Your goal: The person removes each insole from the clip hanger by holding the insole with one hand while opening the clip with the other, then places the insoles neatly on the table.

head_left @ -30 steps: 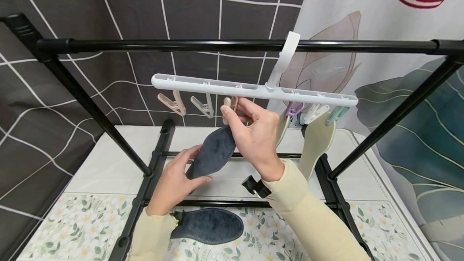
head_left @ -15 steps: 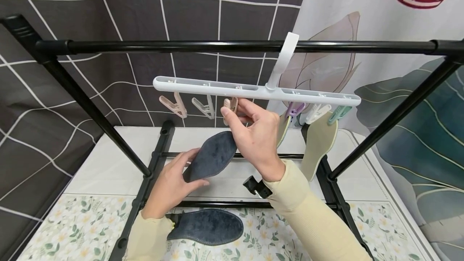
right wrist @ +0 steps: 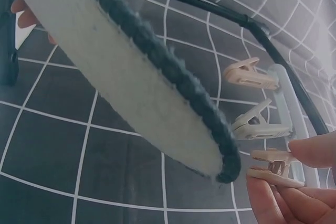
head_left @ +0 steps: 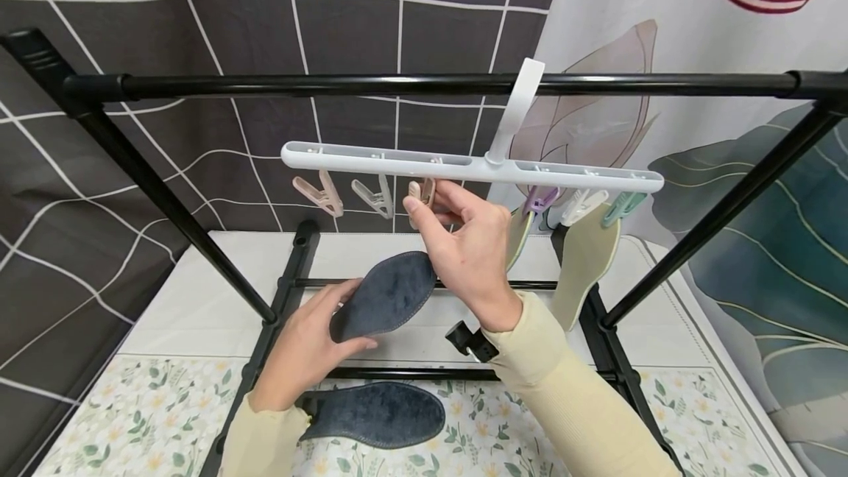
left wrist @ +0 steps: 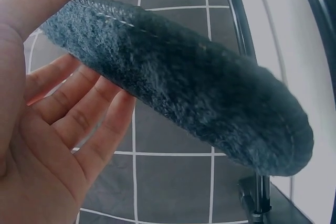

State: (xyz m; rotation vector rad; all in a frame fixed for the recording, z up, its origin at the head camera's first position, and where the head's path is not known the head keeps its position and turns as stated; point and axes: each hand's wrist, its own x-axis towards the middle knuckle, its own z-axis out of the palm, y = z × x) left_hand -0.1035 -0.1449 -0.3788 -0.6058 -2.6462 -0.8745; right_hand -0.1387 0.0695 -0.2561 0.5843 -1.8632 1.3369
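Observation:
My left hand (head_left: 298, 352) grips a dark grey fleecy insole (head_left: 387, 293), thumb on one side and fingers on the other. Its free end points up toward my right hand (head_left: 470, 249). Between thumb and fingertips that hand pinches a beige-pink clothes peg (right wrist: 275, 169) hanging from the white clip hanger (head_left: 397, 160). In the right wrist view the insole's pale underside shows, and its tip is just short of the peg's parted mouth. A matching dark insole (head_left: 387, 414) lies on the floral surface below, partly behind my left sleeve.
The hanger hooks over a black rack bar (head_left: 318, 85). To the left dangle a pink peg (head_left: 321, 193) and a grey peg (head_left: 375, 197). On the right, purple, white and green pegs hold pale green insoles (head_left: 586, 260). Black rack legs (head_left: 179, 182) flank both sides.
My left hand has drawn the insole slightly down and left, away from the peg. The right hand keeps its pinch on the peg, and the hanger has shifted very slightly right.

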